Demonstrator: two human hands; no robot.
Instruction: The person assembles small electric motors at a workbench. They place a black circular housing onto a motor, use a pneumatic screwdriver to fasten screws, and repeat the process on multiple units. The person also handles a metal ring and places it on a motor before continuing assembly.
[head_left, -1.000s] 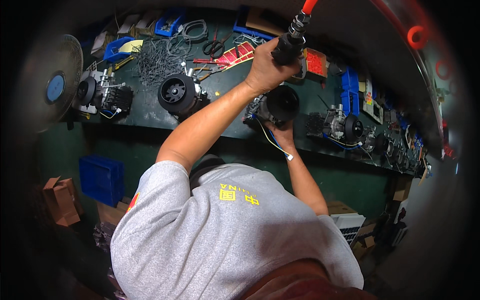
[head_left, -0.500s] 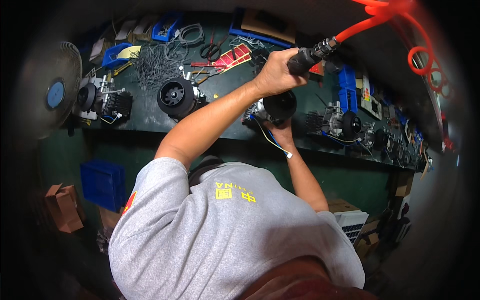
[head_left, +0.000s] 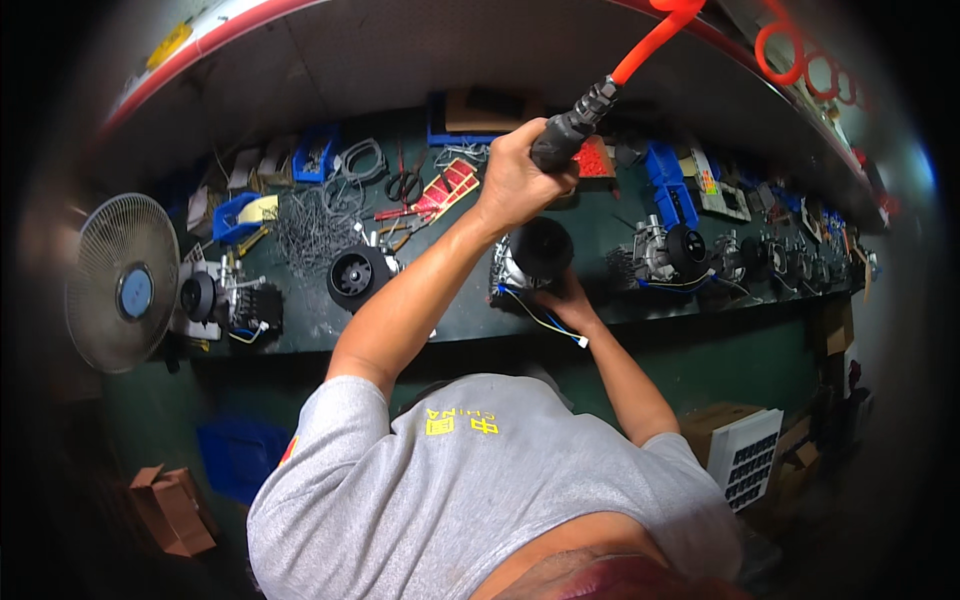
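Observation:
My left hand [head_left: 522, 182] is wrapped around a black air-powered hand tool [head_left: 566, 140], whose rear end joins an orange-red hose [head_left: 655, 42]. The tool's working tip is hidden behind the hand. Just below stands a metal motor unit [head_left: 506, 270] topped by a round black fan [head_left: 541, 248]. Blue and yellowish wires with a white plug [head_left: 582, 342] hang off its near side. At the unit's lower right side, my right hand [head_left: 572, 304] grips it near the bench edge, with its fingertips hidden beneath.
Similar motor units [head_left: 360, 278] stand along the green bench [head_left: 440, 325] on both sides. Behind lie a heap of grey ties [head_left: 315, 225], scissors [head_left: 403, 186], red label sheets [head_left: 448, 190] and blue bins [head_left: 670, 190]. A fan [head_left: 125, 285] stands far left; cartons [head_left: 175, 510] sit below.
My view has shifted, showing more of the area above the bench. The tool in my left hand stands steeper, and more of the black fan shows. My right hand stays at the motor unit.

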